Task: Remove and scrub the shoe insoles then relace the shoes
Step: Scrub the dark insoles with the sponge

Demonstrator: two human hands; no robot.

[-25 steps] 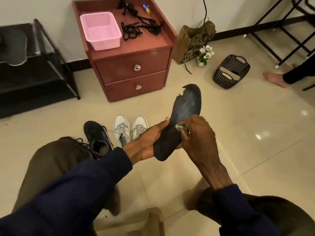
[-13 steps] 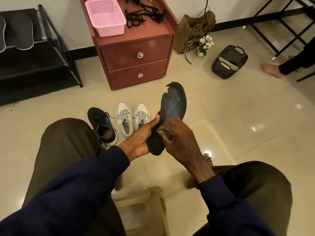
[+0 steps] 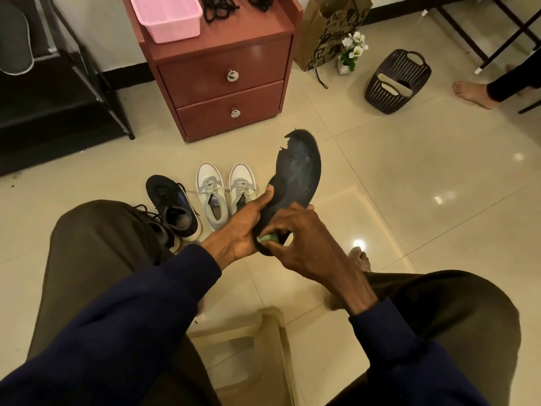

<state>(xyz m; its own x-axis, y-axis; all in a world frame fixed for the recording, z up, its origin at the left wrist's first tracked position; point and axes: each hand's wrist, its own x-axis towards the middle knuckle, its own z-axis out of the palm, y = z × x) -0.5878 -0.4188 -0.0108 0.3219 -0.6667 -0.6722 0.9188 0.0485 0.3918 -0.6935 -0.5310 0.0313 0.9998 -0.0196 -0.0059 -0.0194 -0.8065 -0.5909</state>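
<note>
Stage: insole scrub in progress, relacing not yet begun.

We hold one dark insole [image 3: 298, 174] out of its shoe, raised above the floor at centre, with its torn toe end pointing far. The left hand [image 3: 243, 227] grips the insole's near heel end, thumb across its face. The right hand [image 3: 304, 238] has its fingers curled round a small green scrub pad [image 3: 268, 238] and presses it on the heel area. We judge removal done for this insole and scrubbing partly done. A second insole [image 3: 14, 42] lies on the shoe rack [image 3: 87, 68] at far left. Loose black laces [image 3: 222, 7] lie on the bedside table [image 3: 228, 68], so we judge relacing outstanding. The black shoes [image 3: 172, 206] and white sneakers [image 3: 210, 194] wait on the floor, left of the hands.
</note>
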